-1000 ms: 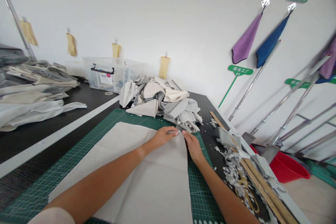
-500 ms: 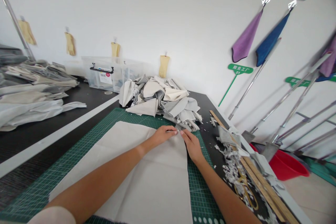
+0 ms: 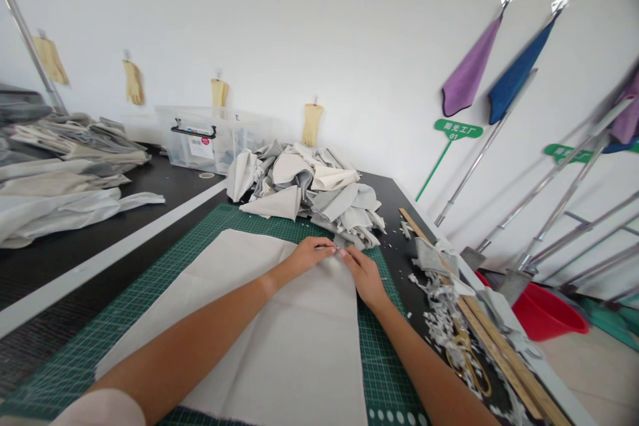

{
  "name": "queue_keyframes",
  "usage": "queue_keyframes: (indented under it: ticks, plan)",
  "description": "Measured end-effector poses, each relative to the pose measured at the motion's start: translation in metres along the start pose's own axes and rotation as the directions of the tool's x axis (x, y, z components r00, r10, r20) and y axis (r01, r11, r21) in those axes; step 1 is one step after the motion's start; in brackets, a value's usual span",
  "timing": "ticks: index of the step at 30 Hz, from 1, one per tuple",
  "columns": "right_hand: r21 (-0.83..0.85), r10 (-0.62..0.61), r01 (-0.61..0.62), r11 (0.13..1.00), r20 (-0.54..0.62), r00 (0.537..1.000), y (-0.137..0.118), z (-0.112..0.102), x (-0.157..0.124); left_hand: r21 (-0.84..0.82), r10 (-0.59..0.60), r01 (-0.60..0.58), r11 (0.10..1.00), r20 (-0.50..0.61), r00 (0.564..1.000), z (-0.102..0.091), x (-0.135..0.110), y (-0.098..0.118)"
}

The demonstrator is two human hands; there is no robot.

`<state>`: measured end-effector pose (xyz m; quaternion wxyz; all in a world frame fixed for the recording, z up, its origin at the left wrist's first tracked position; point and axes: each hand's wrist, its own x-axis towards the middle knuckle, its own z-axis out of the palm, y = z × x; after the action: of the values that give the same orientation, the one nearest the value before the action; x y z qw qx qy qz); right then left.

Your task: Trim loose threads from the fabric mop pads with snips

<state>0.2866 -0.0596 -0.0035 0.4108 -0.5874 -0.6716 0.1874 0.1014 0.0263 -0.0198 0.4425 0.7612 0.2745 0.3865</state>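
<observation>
A person's left hand (image 3: 312, 255) closes its fingers (image 3: 319, 244) on a slim metal tool (image 3: 325, 247), while the right hand (image 3: 364, 277) pinches the tip of a large cream cotton cloth (image 3: 259, 326), spread on a green gridded cutting mat (image 3: 382, 353) atop a black counter (image 3: 174, 176), below a heap of grey and cream fabric scraps (image 3: 309, 186).

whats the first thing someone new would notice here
The off-white fabric sheet spread on the green cutting mat in the foreground stands out first, with the left hand and right hand meeting at its top corner. Just beyond it sits a pile of grey and cream fabric pieces. Off to the right, a red basin sits low, while a purple cloth and blue cloth hang on the white wall.
</observation>
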Motion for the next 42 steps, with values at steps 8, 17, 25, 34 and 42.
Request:
queue_keyframes:
  ticks: [8,17,25,34,42]
  plan:
    - [-0.041,-0.018,0.019,0.999,0.026,0.999,0.002,0.0,-0.001,0.032,-0.006,0.007,0.999,-0.019,1.0,0.0,0.0,-0.003]
    - [-0.089,-0.046,0.047,0.995,0.016,0.999,0.005,0.004,0.0,0.014,-0.017,0.017,1.0,-0.03,0.999,0.001,-0.001,-0.006]
    - [-0.123,-0.034,0.037,0.992,0.031,0.999,0.0,0.003,-0.001,0.011,-0.002,0.002,1.0,-0.037,0.999,0.001,-0.001,-0.006]
    - [-0.116,-0.033,0.04,0.992,0.068,0.997,0.001,0.002,-0.001,0.009,0.008,-0.008,1.0,-0.035,0.999,0.002,0.001,-0.012]
    - [-0.109,-0.042,0.05,0.993,0.068,0.997,-0.002,0.001,-0.002,0.011,0.03,-0.029,1.0,-0.031,0.999,0.002,0.001,-0.015]
